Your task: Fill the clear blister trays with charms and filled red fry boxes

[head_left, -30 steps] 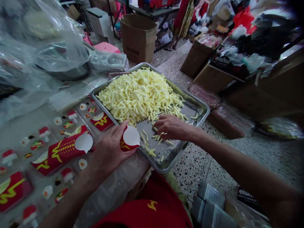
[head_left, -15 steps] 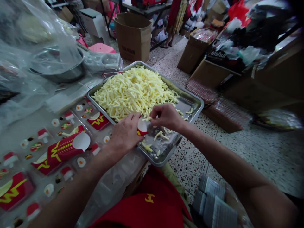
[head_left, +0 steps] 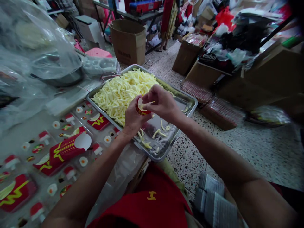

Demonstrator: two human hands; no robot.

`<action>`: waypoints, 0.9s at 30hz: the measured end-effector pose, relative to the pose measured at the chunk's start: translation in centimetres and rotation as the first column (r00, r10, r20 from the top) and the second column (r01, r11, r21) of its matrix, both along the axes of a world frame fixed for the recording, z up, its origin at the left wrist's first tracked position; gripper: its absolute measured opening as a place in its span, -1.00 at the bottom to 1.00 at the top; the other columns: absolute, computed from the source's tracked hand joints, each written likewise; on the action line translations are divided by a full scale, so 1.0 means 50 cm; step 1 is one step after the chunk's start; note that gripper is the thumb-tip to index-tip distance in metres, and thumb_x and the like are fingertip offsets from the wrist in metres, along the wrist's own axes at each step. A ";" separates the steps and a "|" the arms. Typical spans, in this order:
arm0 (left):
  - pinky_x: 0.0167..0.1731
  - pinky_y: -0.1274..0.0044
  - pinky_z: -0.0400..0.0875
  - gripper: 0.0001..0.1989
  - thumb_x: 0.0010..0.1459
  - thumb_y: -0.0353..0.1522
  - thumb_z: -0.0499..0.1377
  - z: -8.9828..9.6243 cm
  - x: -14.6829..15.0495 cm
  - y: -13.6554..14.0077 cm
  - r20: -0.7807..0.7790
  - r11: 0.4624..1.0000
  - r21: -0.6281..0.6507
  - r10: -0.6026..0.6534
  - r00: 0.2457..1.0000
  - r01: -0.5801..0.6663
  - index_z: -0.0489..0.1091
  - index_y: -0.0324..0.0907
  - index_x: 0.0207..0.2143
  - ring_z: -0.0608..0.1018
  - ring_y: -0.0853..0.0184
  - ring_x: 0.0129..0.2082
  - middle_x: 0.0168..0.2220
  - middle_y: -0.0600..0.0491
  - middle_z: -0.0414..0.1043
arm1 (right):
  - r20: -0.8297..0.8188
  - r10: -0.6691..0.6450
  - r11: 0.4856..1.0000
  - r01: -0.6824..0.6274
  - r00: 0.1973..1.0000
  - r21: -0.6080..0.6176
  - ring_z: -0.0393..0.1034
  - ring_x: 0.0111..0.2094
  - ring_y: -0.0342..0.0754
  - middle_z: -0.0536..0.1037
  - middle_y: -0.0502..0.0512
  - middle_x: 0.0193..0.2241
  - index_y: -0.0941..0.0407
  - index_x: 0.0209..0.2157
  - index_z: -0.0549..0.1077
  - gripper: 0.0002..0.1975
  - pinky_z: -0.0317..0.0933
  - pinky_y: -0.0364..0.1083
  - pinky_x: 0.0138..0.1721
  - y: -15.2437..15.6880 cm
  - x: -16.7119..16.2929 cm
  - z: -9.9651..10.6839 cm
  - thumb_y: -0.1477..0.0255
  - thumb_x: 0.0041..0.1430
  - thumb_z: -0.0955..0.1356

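Note:
My left hand (head_left: 133,118) is wrapped round a small red fry carton (head_left: 143,112), tilted with its pale opening facing up. Over that opening, my right hand (head_left: 163,103) pinches a pale yellow fry-shaped piece (head_left: 150,103); how many pieces it holds is hidden by the fingers. Both hands are above a metal tray (head_left: 174,134). A big heap of the same yellow pieces (head_left: 123,91) fills the tray's far left part, and several loose ones (head_left: 159,133) lie in its near part.
Left of the tray, a stack of nested red cartons (head_left: 64,152) lies on the plastic-covered, food-printed table (head_left: 95,171). A metal bowl (head_left: 64,80) under clear plastic stands behind. Cardboard boxes (head_left: 128,41) are on the floor beyond, with bundled grey packs (head_left: 212,199) at lower right.
Both hands have risen and moved farther over the tray. My left hand has turned the carton more upright, and my right hand has come from the tray to the carton's opening.

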State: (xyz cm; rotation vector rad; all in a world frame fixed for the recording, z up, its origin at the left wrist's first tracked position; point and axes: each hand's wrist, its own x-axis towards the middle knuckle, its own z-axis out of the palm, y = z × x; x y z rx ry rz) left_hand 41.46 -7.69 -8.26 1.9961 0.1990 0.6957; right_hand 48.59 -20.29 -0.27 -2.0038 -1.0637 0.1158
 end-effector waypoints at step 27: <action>0.10 0.34 0.43 -0.12 -0.14 -0.14 0.45 0.038 -0.251 0.127 -0.250 0.981 0.106 0.182 0.951 -0.160 0.27 -0.15 0.23 0.53 0.13 0.05 0.13 -0.07 0.43 | 0.099 0.255 0.844 -0.172 0.962 -0.508 0.37 -0.43 -0.12 0.55 0.04 -0.46 0.14 -0.45 0.51 -0.92 0.16 -0.15 -0.39 -0.079 -0.028 -0.153 0.59 0.06 0.40</action>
